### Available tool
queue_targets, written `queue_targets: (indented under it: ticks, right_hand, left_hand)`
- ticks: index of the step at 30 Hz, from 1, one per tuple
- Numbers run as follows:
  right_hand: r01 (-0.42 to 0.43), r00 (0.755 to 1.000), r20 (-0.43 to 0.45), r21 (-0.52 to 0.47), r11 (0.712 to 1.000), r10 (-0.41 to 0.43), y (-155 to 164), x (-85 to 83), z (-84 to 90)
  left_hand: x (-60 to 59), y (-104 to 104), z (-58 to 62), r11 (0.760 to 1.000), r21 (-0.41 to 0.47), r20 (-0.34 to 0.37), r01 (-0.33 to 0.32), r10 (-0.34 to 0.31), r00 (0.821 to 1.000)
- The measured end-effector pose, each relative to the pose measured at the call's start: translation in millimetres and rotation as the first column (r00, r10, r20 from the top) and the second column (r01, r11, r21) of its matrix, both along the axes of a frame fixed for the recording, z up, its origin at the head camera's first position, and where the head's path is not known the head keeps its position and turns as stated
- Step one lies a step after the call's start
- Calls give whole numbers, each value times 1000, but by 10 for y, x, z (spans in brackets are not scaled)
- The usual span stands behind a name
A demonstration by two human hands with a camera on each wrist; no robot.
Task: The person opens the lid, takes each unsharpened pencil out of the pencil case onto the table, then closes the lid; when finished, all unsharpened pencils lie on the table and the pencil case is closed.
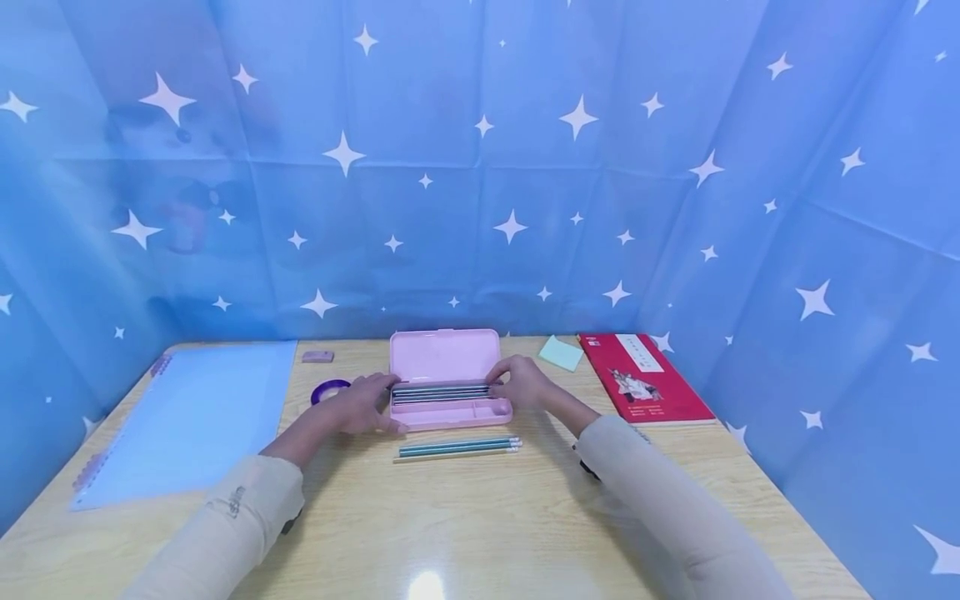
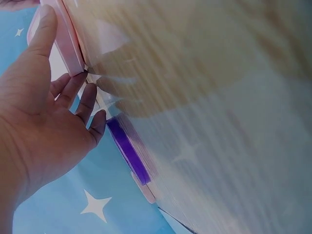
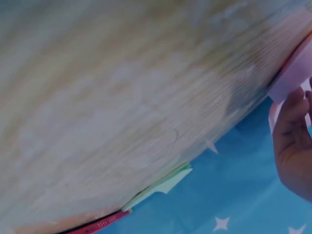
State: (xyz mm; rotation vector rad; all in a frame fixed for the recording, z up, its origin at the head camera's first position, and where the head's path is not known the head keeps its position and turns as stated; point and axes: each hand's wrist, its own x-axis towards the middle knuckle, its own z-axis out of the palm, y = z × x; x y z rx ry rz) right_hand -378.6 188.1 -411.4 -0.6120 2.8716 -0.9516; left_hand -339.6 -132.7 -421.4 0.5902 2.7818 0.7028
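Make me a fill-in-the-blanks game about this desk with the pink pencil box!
1. The pencil case the two hands touch is colored ____.
2. The lid of the case is ____, so pencils show inside.
3. The loose pencils lie on the table in ____ of the case, nearer the person.
4. The red book lies on the ____ side of the case.

Missing words: pink; open; front; right

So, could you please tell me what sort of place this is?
Probably a study desk set up for recording: a wooden table with a pink pencil case, a red book and a star-printed blue backdrop around it.
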Motion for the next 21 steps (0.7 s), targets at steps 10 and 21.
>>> queue_targets:
  ticks: [10, 21]
  right_hand:
    - [23, 1000, 16, 88, 996, -25, -16, -103, -29]
    - [-66, 997, -31, 105, 992, 70, 40, -106, -36]
  left_hand:
    - [5, 5, 20, 1000, -2, -1, -5, 5, 1000]
    - [-2, 0, -27, 1000, 4, -5, 5, -5, 1000]
